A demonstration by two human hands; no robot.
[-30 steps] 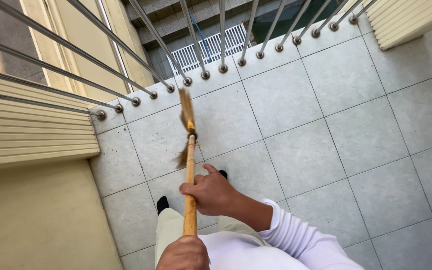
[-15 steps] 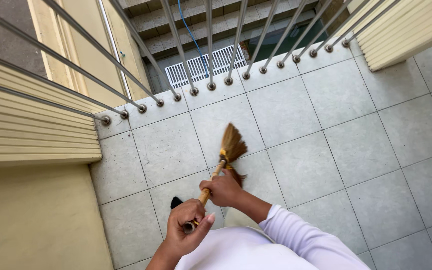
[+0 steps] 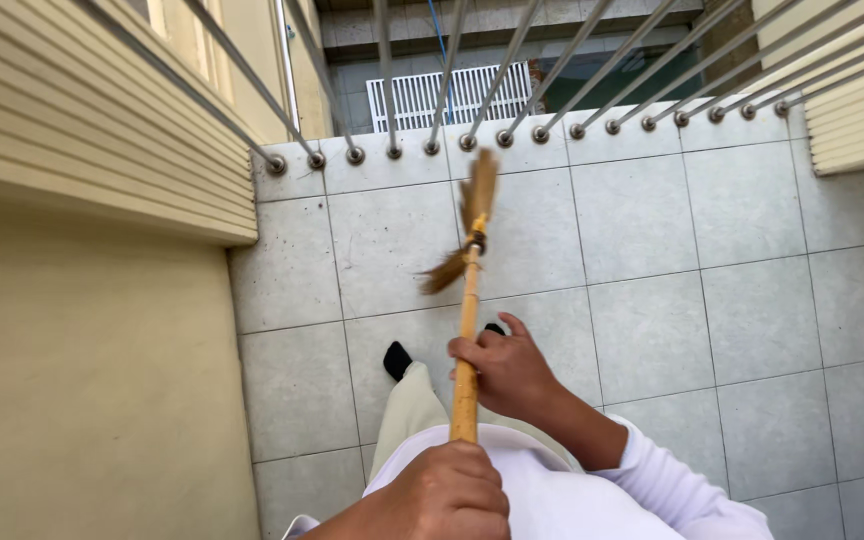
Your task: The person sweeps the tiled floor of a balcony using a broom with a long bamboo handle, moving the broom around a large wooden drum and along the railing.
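Broom (image 3: pixel 468 300) (wooden stick, straw bristles) gripped over square tiles (image 3: pixel 742 200).

pale grey floor tiles (image 3: pixel 752 300) under me. metal railing bars (image 3: pixel 512 90) along the far edge. ribbed beige wall (image 3: pixel 92 120) left; white vent grille (image 3: pixel 447 95) below, beyond the bars.

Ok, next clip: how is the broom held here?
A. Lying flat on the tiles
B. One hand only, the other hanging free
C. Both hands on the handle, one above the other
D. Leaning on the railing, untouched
C: the left hand grips the top end of the broom handle, and the right hand wraps it lower down, with the bristles blurred above the tiled floor.
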